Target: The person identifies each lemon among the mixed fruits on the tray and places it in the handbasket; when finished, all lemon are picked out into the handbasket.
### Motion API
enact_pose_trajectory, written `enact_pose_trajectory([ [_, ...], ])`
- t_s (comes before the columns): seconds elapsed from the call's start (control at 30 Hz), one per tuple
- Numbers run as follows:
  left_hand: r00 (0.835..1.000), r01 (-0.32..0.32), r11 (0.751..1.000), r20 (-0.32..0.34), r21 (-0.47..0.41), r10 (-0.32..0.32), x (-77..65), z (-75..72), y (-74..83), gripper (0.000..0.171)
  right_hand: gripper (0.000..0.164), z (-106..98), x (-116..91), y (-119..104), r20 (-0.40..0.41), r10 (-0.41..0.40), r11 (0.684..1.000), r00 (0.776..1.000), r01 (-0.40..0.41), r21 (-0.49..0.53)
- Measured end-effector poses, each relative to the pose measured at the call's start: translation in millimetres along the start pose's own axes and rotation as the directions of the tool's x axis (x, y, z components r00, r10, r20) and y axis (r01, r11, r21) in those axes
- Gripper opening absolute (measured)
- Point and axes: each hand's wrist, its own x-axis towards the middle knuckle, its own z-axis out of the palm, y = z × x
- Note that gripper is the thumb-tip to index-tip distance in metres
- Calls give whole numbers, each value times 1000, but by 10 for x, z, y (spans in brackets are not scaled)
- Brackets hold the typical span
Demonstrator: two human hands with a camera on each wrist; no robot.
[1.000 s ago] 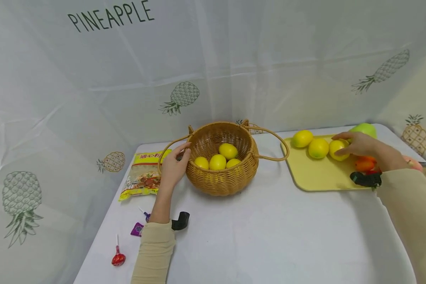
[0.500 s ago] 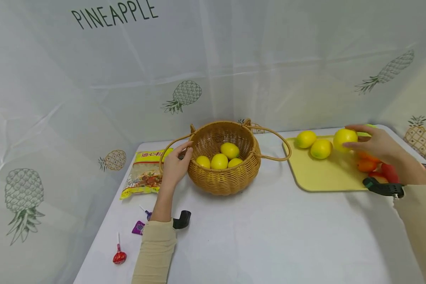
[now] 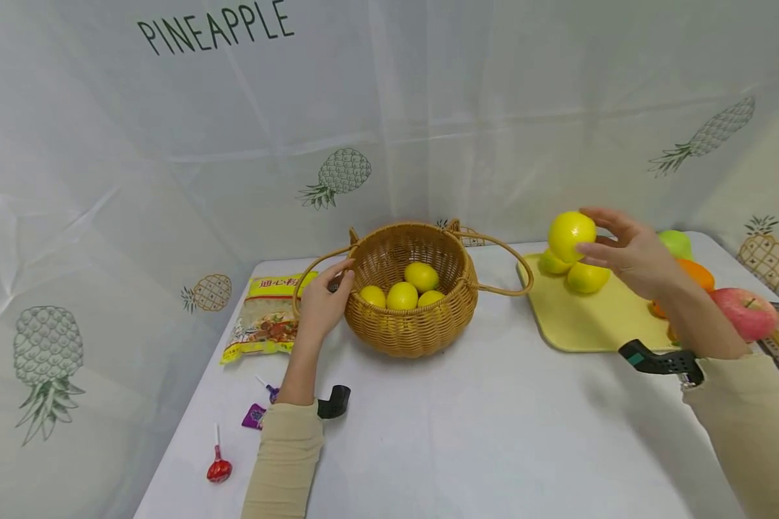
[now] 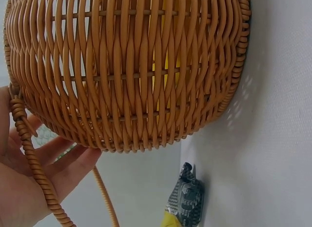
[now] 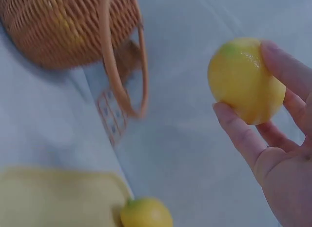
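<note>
A white cloth (image 3: 428, 94) printed with pineapples is hung behind a white-covered worktop (image 3: 461, 418). The lemon (image 3: 568, 236) is held in the air, pinched between the thumb and fingers of the right hand (image 3: 637, 258); its green tip is turned away from the palm, though the lie of its long axis cannot be told with certainty. The woven basket (image 3: 409, 335) is set to the left of those fingers, well apart from them, and its mouth is flanked on that side by the tray-side handle (image 3: 530, 275), a loop splayed outward between the held lemon and the opening. The left hand (image 3: 322, 303), much farther from the lemon, is placed at the basket's opposite side, where the rim is gripped by its fingers and thumb. Four lemons (image 3: 402, 295) are seen inside. Just below the held lemon, two loose lemons (image 3: 587, 277) are rested on the yellow tray (image 3: 584, 331). Toward the right forearm, an orange fruit (image 3: 696, 272), a green fruit (image 3: 676, 244) and a pink apple (image 3: 746, 311) are partly hidden. Near the left arm, a yellow food bag (image 3: 260, 310) and a red lollipop (image 3: 218, 470) are laid.
</note>
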Motion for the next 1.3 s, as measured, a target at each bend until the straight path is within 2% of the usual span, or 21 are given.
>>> enact_pose_trajectory([
  [0.13, 1000, -2, 1000, -4, -6, 2, -3, -2, -8, 37, 53, 401, 129, -92, 81, -37, 991, 996, 47, -125],
  [0.3, 1000, -8, 1000, 0, -20, 8, -7, -3, 1, 36, 54, 805, 298, -144, 193, -69, 987, 979, 95, -133],
  [0.53, 1000, -9, 1000, 6, -27, 9, -1, -6, 7, 37, 59, 1242, 488, -115, 259, -95, 972, 961, 146, -187],
  [0.67, 1000, -6, 1000, 3, -13, 6, 7, -4, -11, 37, 60, 1407, 524, -112, 298, -98, 948, 950, 180, -262],
  [0.8, 1000, -5, 1000, 6, 0, 5, 23, -10, -33, 37, 63, 1469, 531, -122, 343, -101, 922, 934, 218, -321],
  [0.93, 1000, -7, 1000, 6, -10, 7, 26, -8, -24, 37, 61, 1433, 517, -125, 339, -100, 910, 936, 223, -349],
  [1.03, 1000, -6, 1000, 8, -17, 6, 23, -12, -23, 37, 56, 1383, 501, -103, 310, -101, 914, 945, 211, -345],
  [1.13, 1000, -3, 1000, 8, -22, 3, 20, -13, -28, 36, 53, 1313, 469, -70, 286, -95, 932, 954, 185, -311],
  [1.3, 1000, -9, 1000, 9, -24, 10, 18, -5, -27, 36, 52, 1122, 371, -13, 225, -120, 943, 967, 181, -278],
])
